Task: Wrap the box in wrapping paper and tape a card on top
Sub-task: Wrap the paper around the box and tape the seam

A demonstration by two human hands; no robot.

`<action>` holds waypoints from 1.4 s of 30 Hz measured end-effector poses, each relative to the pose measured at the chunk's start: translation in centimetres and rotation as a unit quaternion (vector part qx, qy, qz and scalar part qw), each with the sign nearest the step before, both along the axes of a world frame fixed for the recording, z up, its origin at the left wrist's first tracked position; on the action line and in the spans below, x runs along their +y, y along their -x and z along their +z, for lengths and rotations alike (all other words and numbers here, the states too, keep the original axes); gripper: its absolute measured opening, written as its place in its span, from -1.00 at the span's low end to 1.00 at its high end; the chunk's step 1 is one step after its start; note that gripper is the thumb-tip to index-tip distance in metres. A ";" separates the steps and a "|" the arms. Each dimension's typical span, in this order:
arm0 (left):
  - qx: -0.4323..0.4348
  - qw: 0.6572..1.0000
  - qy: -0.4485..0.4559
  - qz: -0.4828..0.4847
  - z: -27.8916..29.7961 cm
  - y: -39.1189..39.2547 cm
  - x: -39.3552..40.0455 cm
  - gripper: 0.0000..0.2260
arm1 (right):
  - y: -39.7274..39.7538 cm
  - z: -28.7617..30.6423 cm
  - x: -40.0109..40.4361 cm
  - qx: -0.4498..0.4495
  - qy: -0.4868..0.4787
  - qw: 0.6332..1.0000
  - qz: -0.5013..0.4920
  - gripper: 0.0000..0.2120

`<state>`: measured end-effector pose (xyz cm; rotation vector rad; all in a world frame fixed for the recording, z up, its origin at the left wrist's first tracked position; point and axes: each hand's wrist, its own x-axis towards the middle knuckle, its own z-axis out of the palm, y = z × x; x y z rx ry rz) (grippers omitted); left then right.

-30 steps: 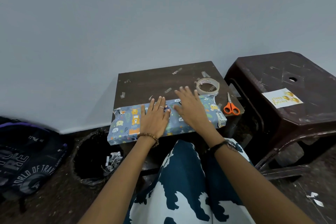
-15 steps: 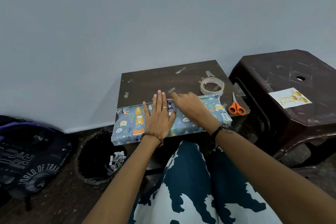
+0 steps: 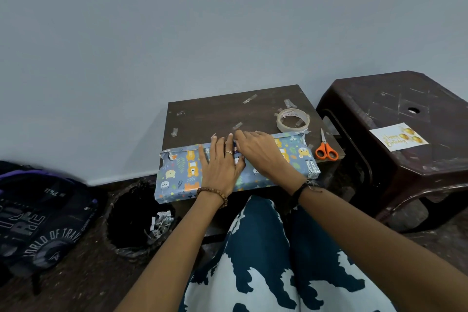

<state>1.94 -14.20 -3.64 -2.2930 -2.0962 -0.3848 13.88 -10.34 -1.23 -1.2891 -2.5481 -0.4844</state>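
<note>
- Right now the left hand (image 3: 220,164) lies flat on top of the wrapped box (image 3: 182,172), fingers straight and close together, pressing down on the paper.
- The right hand (image 3: 260,152) sits just beside it on the box top. Its fingers bend down at the far edge of the box, pressing the paper there. I cannot tell if they pinch anything.
- The two hands touch near the middle of the box.
- The box is covered in blue paper with little animals on it. It lies at the near edge of a small dark table (image 3: 215,114).
- A roll of tape (image 3: 293,120) sits on the table just behind the box, on the right.
- Orange scissors (image 3: 326,149) lie near the right end of the box.
- The card (image 3: 398,136) rests on a brown stool (image 3: 405,159) to the right, well apart from the box.
- A black bin (image 3: 136,220) and a dark bag (image 3: 43,215) sit on the floor to the left.
</note>
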 end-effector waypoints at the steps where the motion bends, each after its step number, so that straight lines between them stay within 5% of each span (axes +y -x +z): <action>1: -0.001 1.000 -0.010 0.001 0.1 -0.1 0.0 -0.37 | -0.1 -0.3 0.0 0.021 0.013 1.000 -0.002 -0.75; 10: -0.042 0.999 -0.005 -0.033 0.5 0.2 0.6 -0.65 | -2.1 -1.0 0.0 0.182 0.233 0.955 -0.001 -0.66; 13: -0.050 0.998 -0.013 -0.036 0.4 0.2 0.7 -0.67 | -2.9 -0.6 0.4 0.305 0.199 0.929 -0.064 -0.72; 18: -0.062 0.998 -0.011 -0.029 0.3 0.1 0.7 -0.67 | -4.0 0.4 3.1 0.378 0.133 0.883 -0.245 -0.78; 22: -0.062 0.998 -0.010 -0.028 0.3 0.2 0.8 -0.67 | -3.9 0.6 5.5 0.340 0.172 0.859 -0.342 -0.87; 25: -0.063 0.998 -0.009 -0.025 0.3 0.1 0.8 -0.66 | -4.1 -0.3 6.5 0.302 0.166 0.869 -0.356 -0.71; 28: -0.064 0.998 -0.006 -0.024 0.3 0.2 0.9 -0.65 | -4.1 -0.5 6.3 0.279 0.139 0.885 -0.346 -0.87; 35: -0.069 0.997 -0.004 -0.022 0.3 0.2 0.9 -0.64 | -4.1 -0.2 6.4 0.206 0.100 0.913 -0.338 -0.84; 40: -0.072 0.997 -0.002 -0.026 0.4 0.2 0.9 -0.66 | -4.4 -0.6 6.4 0.274 0.135 0.890 -0.338 -0.56; 42: -0.072 0.997 -0.003 -0.028 0.4 0.2 1.0 -0.66 | -4.6 -0.8 6.4 0.299 0.138 0.881 -0.341 -0.60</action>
